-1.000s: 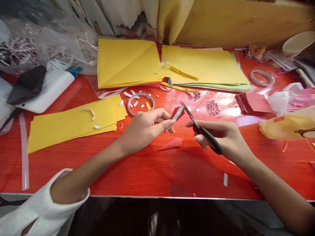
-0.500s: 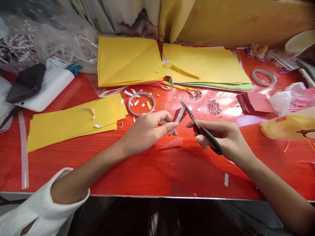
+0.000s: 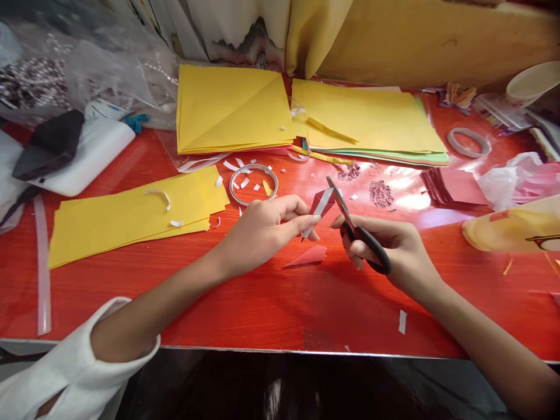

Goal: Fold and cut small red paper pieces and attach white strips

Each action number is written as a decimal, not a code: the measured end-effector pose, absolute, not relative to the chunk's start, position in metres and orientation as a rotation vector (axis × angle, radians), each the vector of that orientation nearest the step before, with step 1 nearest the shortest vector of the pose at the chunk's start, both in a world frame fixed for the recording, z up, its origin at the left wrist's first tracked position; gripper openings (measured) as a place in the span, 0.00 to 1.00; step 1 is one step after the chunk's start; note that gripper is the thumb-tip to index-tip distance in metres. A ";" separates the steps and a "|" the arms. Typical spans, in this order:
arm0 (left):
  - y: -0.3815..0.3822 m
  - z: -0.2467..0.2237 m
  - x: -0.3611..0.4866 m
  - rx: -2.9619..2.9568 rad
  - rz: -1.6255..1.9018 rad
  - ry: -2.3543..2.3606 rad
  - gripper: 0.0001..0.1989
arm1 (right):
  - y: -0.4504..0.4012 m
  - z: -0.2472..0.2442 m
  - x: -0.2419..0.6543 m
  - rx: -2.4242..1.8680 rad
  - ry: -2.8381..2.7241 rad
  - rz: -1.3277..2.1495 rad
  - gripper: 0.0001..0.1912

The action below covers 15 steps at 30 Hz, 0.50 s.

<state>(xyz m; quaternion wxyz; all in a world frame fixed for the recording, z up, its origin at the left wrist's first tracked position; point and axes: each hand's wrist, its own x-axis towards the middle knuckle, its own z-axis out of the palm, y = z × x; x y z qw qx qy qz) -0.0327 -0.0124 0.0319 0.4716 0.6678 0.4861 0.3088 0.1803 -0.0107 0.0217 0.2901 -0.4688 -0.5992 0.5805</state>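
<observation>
Near the middle of the red table, my left hand [image 3: 266, 233] pinches a small folded dark red paper [image 3: 322, 203] with a white strip along it. My right hand [image 3: 394, 245] holds black-handled scissors [image 3: 370, 248], fingers wrapped round the handles. The blades point up and to the left, their tips beside the upper right edge of the folded paper. Whether they touch it I cannot tell. A separate red folded triangle [image 3: 310, 256] lies on the table just below my left fingertips.
Yellow strips [image 3: 131, 219] lie left; yellow sheets [image 3: 231, 108] are stacked at the back. A tape roll [image 3: 231, 185] sits among white scraps. Dark red papers [image 3: 459, 186], a yellowish bottle [image 3: 516, 224] and a cup [image 3: 531, 81] are right. A phone-like black object [image 3: 50, 146] is left.
The scissors have turned a little more upright in my right hand, and their blades look closer together. My left hand keeps its hold on the folded paper. The view has shifted slightly.
</observation>
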 end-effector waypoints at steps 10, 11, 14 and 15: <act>-0.013 0.033 -0.032 1.680 0.760 1.199 0.13 | -0.007 0.018 0.180 -1.098 -1.796 1.544 0.28; -0.013 0.033 -0.032 1.691 0.776 1.207 0.13 | -0.007 0.019 0.178 -1.156 -1.774 1.523 0.27; -0.013 0.032 -0.032 1.756 0.831 1.258 0.11 | -0.006 0.022 0.174 -1.371 -1.676 1.393 0.22; -0.013 0.032 -0.032 1.787 0.849 1.281 0.10 | -0.005 0.022 0.174 -1.400 -1.643 1.337 0.22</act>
